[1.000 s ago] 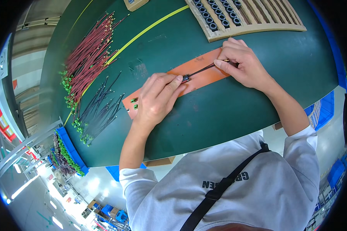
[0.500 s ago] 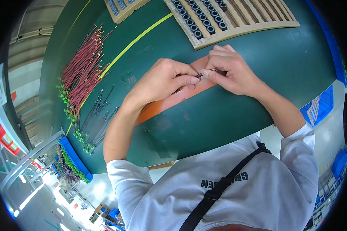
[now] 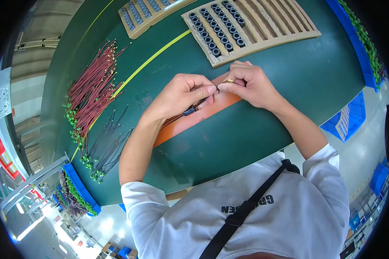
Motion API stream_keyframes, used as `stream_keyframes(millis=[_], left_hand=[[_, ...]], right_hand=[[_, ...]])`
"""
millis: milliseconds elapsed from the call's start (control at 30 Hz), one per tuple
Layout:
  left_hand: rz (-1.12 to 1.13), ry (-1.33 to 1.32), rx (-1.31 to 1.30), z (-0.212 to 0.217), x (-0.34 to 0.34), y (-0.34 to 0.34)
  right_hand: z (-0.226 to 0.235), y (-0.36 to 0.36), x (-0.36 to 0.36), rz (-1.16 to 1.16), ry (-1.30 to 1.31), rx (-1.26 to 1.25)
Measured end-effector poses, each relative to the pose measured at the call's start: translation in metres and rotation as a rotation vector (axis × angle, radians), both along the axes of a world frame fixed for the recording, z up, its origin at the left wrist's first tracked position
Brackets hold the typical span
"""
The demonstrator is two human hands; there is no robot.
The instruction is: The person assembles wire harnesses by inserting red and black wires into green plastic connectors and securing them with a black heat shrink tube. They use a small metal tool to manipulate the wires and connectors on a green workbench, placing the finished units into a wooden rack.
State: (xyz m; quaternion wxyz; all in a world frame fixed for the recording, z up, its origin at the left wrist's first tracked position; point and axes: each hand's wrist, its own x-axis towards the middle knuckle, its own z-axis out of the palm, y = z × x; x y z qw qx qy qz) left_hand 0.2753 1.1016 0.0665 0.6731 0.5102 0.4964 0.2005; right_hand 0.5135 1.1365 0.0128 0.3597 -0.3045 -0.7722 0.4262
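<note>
Over an orange strip-shaped mat (image 3: 177, 131) my two hands meet, fingertips almost touching. My left hand (image 3: 179, 95) is closed, thumb and forefinger pinching a thin dark wire. Below its palm a black connector (image 3: 189, 111) shows, with dark reddish wires (image 3: 170, 121) trailing left along the mat. My right hand (image 3: 253, 88) is pinched too; a small brass terminal (image 3: 230, 80) sticks out between its fingers. The exact joint between the fingertips is hidden.
Left on the green table (image 3: 229, 138) lie a bundle of red wires (image 3: 93, 82) with brass tips and green ends, and some black wires (image 3: 110, 144). Beyond the hands stands a slotted tray (image 3: 263, 45) with black ring-shaped parts (image 3: 212, 30); another tray (image 3: 145, 17) stands farther left.
Both hands have shifted slightly left in the picture. The black connector and its wires now show below my left palm. The view has tilted, bringing more of the far trays in.
</note>
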Motion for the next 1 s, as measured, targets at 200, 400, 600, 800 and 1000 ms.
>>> stream_keyframes(millis=[200,400,600,800,1000], left_hand=[[0.024,0.06,0.118,0.001,0.001,-0.004],[0.03,0.09,0.135,-0.003,0.0,-0.002],[-0.049,0.232,0.287,-0.005,0.007,-0.003],[-0.114,0.248,0.252,-0.006,0.011,0.003],[-0.127,0.36,0.255,-0.01,0.012,-0.007]], right_hand=[[0.001,-0.002,-0.007,-0.052,-0.009,-0.008],[-0.009,-0.006,-0.024,-0.179,0.058,-0.044],[-0.003,-0.012,-0.018,-0.178,-0.084,0.044],[-0.006,-0.017,-0.015,-0.171,-0.1,0.051],[-0.007,-0.013,-0.015,-0.143,-0.111,0.141]])
